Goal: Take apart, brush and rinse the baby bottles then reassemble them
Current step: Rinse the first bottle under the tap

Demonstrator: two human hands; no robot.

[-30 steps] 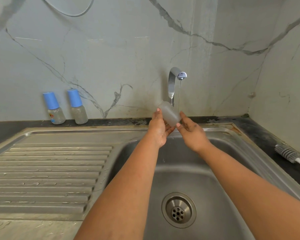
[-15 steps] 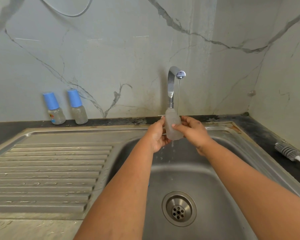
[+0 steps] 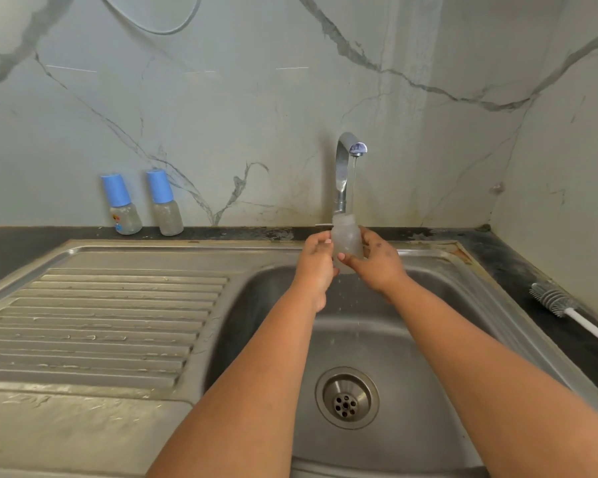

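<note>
A clear, capless baby bottle body (image 3: 346, 238) stands upright under the running tap (image 3: 346, 167), over the steel sink basin (image 3: 428, 339). My left hand (image 3: 316, 262) grips its left side and my right hand (image 3: 378, 262) curls round its right side and front. Water streams from the spout onto the bottle's open mouth and drips below my hands. Two assembled bottles with blue caps stand on the dark counter against the wall, one with a printed picture (image 3: 121, 205) and a plain one (image 3: 164, 203).
A ribbed steel drainboard (image 3: 94, 322) lies left of the basin. A bottle brush (image 3: 553, 300) with a white handle rests on the dark counter at the right. The drain (image 3: 346, 397) sits in the basin floor. Marble walls close off the back and right.
The bottle went from tilted to upright, mouth up under the stream. Both hands shifted slightly along the bottle's sides while holding it.
</note>
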